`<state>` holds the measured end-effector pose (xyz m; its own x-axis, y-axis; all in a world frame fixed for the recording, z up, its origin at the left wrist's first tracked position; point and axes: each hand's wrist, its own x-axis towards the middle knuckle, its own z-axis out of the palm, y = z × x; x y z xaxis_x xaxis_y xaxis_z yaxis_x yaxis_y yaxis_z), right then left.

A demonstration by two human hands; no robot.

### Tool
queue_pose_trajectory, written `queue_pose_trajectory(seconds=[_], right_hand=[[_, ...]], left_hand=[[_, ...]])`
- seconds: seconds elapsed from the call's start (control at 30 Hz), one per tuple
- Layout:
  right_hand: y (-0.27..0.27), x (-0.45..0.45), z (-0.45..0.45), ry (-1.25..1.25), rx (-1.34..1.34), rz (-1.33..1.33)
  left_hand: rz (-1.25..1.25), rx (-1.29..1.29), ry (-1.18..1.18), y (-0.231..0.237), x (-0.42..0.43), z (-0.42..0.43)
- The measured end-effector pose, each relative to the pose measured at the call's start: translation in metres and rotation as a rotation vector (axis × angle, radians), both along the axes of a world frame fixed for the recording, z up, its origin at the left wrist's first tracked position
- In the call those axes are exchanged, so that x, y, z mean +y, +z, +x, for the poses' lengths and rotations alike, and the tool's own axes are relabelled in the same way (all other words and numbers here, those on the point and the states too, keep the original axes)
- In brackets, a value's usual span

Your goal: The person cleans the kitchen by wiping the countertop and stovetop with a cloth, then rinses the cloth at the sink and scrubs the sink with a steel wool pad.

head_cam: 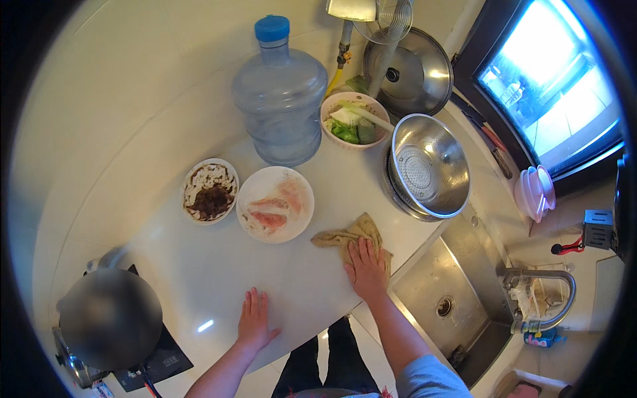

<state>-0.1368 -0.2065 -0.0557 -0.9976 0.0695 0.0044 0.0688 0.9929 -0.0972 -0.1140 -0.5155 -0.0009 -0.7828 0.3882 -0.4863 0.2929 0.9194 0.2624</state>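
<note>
My right hand point(367, 271) lies palm down on a crumpled brown cloth point(362, 230), near the counter's edge by the sink. Its fingers are stretched out over the fabric, and I see no grip around it. Flat on the white countertop point(209, 273), my left hand point(256, 321) rests with fingers extended and thumb apart, holding nothing. Beyond the hands, a white plate point(298, 226) bears pieces of pale pink raw meat point(268, 219). Beside it stands a white bowl point(186, 211) with a dark brown, sauce-like substance point(211, 201) over something white.
A large blue water jug point(281, 99) stands at the back, near a basket point(353, 146) of green vegetables. Stacked metal bowls point(423, 169) sit beside the sink point(423, 278) with its faucet point(570, 293). At left is a black cooktop point(171, 358) with a blurred round object point(112, 318).
</note>
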Motion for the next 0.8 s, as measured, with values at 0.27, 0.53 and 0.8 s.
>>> queue_pose_trajectory(seconds=[0.27,0.53,0.8], right_hand=[[-0.026,0.055,-0.131,0.017,0.121,-0.106],[-0.023,0.071,-0.120,0.151,0.144,-0.174],[-0.002,0.155,0.032,0.127,-0.108,-0.212]], left_hand=[[-0.188,-0.129,-0.038,0.001,0.015,-0.009],[-0.180,-0.105,-0.012,-0.004,0.019,-0.010],[-0.204,-0.123,-0.023,-0.005,0.021,-0.009]])
